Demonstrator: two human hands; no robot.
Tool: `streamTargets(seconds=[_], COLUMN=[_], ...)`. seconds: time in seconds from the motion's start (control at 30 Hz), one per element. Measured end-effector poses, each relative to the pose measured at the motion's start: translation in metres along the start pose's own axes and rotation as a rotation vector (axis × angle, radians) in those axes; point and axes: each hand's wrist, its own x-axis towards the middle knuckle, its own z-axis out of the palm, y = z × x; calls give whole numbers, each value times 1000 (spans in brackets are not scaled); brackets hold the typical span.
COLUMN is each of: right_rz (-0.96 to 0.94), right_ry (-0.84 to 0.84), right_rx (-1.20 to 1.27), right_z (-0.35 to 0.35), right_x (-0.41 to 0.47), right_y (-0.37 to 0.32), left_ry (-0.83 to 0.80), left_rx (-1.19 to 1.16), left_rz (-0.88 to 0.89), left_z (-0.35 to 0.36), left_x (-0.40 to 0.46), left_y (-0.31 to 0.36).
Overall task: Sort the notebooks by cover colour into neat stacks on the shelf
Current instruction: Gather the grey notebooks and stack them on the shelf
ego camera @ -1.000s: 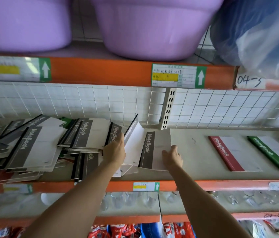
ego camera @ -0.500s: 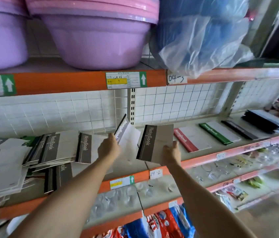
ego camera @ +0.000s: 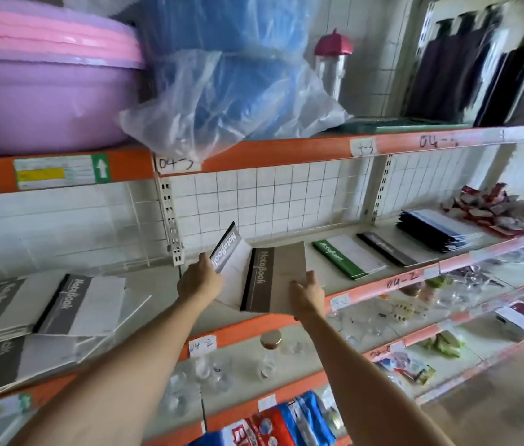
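My right hand (ego camera: 307, 294) grips the lower right corner of a brown-banded notebook (ego camera: 275, 278), lifted off the shelf board (ego camera: 383, 278). My left hand (ego camera: 199, 280) holds a grey-banded notebook (ego camera: 226, 252) tilted up on edge, just left of the brown one. A messy pile of grey and dark notebooks (ego camera: 48, 310) fills the shelf's left part. To the right lie a green-banded notebook (ego camera: 347, 257), then a black-banded one (ego camera: 389, 249), then a stack of dark blue ones (ego camera: 437, 230). The red notebook is hidden behind the lifted brown one.
Purple and pink basins (ego camera: 41, 85) and a blue bundle in clear plastic (ego camera: 231, 78) sit on the shelf above. Red-and-white packets (ego camera: 492, 207) lie at the shelf's far right. Glassware and packaged goods fill the lower shelves. Orange shelf edges (ego camera: 286, 152) run above and below.
The view has swung right, so the pile now sits further left. Both hands have lifted their notebooks off the shelf and carried them rightwards; the brown one now covers the red notebook.
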Motion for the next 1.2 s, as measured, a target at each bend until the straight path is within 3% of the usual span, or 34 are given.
streamTargets(seconds=[0.3, 0.63, 0.83, 1.2], right_rz=[-27, 2, 10, -48], right_ry=[22, 5, 67, 35], right_rx=[32, 85, 5, -384], right_z=[-108, -159, -198, -271], right_x=[81, 144, 216, 360], right_y=[47, 81, 103, 114], left_ry=[14, 11, -27, -51], left_rx=[-21, 7, -2, 4], left_rz=[-48, -36, 22, -103], left_z=[61, 111, 163, 243], left_x=[-20, -9, 28, 106], left_y=[122, 206, 274, 350])
